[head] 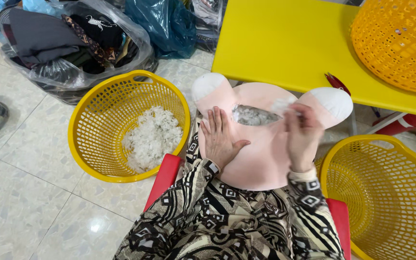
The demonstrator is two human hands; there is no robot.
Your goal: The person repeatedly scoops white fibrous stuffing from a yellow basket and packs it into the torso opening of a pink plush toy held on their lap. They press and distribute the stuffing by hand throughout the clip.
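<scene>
Head view: your left hand (220,137) lies flat and open, fingers together, palm down on the pink plush piece (258,154) in your lap; your right hand (302,135) is closed, pinching the end of a wad of white-grey stuffing (253,115); the wad's long axis runs left to right across the plush, its free end pointing toward your left hand's fingertips. The plush lies lengthwise away from you, its two white-tipped lobes toward the yellow table (285,43); its near edge is hidden by your patterned sleeves. Motion blur hides how the right fingers sit. Yellow basket (80,130) at left holds loose white stuffing; the right yellow basket (405,159) and the orange basket (400,43) are cut off by the frame.
</scene>
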